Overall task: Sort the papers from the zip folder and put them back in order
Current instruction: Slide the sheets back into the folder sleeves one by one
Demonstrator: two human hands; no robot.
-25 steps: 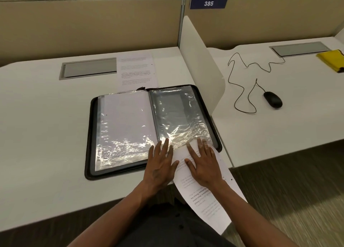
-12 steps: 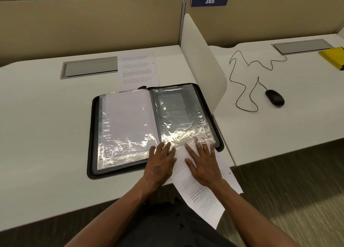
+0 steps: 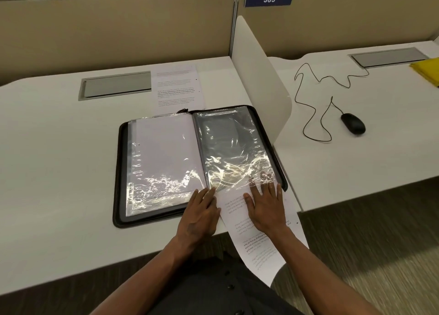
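Observation:
A black zip folder [image 3: 118, 172] lies open on the white desk, showing clear plastic sleeves. The left sleeve [image 3: 164, 158] holds a white sheet; the right sleeve [image 3: 232, 148] looks dark inside. A printed sheet [image 3: 256, 250] has its top edge tucked into the bottom of the right sleeve and hangs off the desk's front edge. My left hand [image 3: 200, 213] lies flat with straight fingers at the folder's lower spine. My right hand [image 3: 267, 207] presses flat on the printed sheet, fingertips at the sleeve's mouth.
Another printed sheet [image 3: 177, 86] lies on the desk behind the folder. A white divider panel [image 3: 259, 77] stands right of the folder. Beyond it are a black mouse [image 3: 352, 123] with a looping cable and a yellow item [image 3: 427, 71]. Grey cable hatch [image 3: 116, 85] at back left.
Both hands have slid forward with the printed sheet, which now sits slightly deeper in the right sleeve. The folder has stayed put.

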